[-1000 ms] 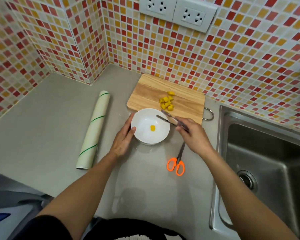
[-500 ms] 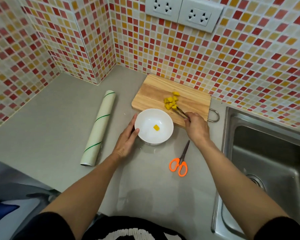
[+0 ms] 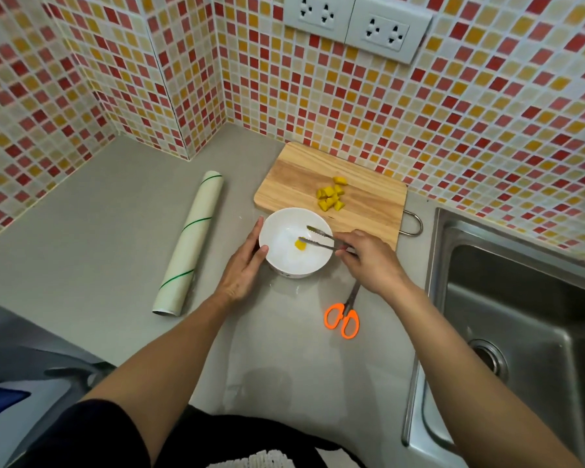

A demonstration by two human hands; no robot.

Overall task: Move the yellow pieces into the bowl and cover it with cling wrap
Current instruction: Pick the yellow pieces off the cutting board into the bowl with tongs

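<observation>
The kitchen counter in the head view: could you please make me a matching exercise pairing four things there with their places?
Things:
1. round white bowl
2. pale cling wrap roll with green stripes
3. orange-handled scissors
4. pile of yellow pieces

Places:
A. on the wooden cutting board
B. left of the bowl
C. against the left hand
D. near the steel sink

Pairs: 1-C, 2-B, 3-D, 4-A

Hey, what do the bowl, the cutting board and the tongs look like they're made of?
Bowl: glossy white, probably ceramic, though it might be melamine. Cutting board: pale wood with visible grain stripes, matte finish. Tongs: thin grey metal, likely stainless steel, with a dull shine.
</observation>
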